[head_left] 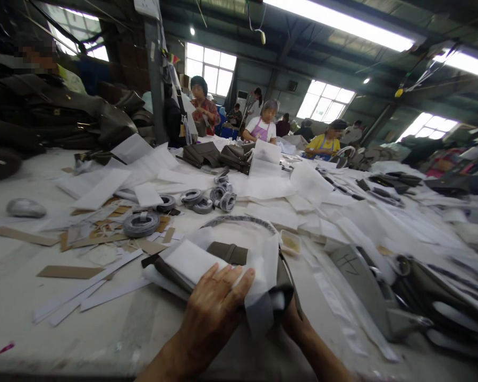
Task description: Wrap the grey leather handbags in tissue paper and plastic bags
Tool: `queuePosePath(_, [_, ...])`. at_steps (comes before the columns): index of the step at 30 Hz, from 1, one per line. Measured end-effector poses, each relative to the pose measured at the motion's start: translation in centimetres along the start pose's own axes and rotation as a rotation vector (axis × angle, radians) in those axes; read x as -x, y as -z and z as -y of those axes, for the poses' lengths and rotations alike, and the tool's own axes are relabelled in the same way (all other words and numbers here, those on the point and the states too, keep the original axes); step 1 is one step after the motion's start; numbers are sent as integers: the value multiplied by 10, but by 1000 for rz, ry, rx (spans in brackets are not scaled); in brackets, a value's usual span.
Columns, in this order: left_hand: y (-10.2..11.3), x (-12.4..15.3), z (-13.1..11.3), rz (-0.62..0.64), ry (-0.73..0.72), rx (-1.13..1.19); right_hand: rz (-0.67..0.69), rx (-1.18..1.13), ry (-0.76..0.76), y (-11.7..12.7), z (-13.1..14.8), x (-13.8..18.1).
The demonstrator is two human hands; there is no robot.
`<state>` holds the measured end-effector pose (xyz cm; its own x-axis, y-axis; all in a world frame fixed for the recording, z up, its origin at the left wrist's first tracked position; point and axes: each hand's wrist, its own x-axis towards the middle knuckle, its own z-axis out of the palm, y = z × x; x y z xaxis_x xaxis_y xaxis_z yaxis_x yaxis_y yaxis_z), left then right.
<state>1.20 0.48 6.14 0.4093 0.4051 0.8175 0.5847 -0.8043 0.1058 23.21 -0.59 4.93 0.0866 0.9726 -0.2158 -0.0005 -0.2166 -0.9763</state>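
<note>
A dark olive-grey handbag (pixel 284 276) lies on the table in front of me, its wrapped, curved handle (pixel 242 218) arching away at the back. White foam sheet (pixel 191 260) covers much of its upper face, and a thin translucent strip hangs over its near right side. My left hand (pixel 219 294) rests on the foam with fingers stretched out, pressing flat against the bag. At the bag's right end is my right hand (pixel 295 321), touching it from the near side and below; the bag hides its fingers.
Rolled grey straps (pixel 141 224), cardboard strips (pixel 69 271) and a computer mouse (pixel 26 207) lie left. A grey tape dispenser (pixel 366 286) stands right, beside more bags. Behind are loose foam sheets (pixel 266 185), a small clear tray (pixel 290 243) and several people working.
</note>
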Motion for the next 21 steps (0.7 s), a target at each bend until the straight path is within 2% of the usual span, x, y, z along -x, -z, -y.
queuePosePath(3, [-9,7,-5,59,-19,-15,-37,1,-108,-5,-21,35])
queuePosePath(7, [-21,18,-11,103,-51,-55,-46,-155,-296,-15,-41,74])
queuePosePath(11, [-28,25,-14,133,-69,-80,-87,-332,-348,-22,-48,101])
queuePosePath(15, [-29,29,-15,159,-101,-112,-62,-405,-350,-38,-60,109])
queuePosePath(18, [-33,30,-18,200,-103,-145,-9,-342,-324,-52,-66,110])
queuePosePath(21, [-40,30,-21,208,-100,-168,169,-17,-338,-48,-54,116])
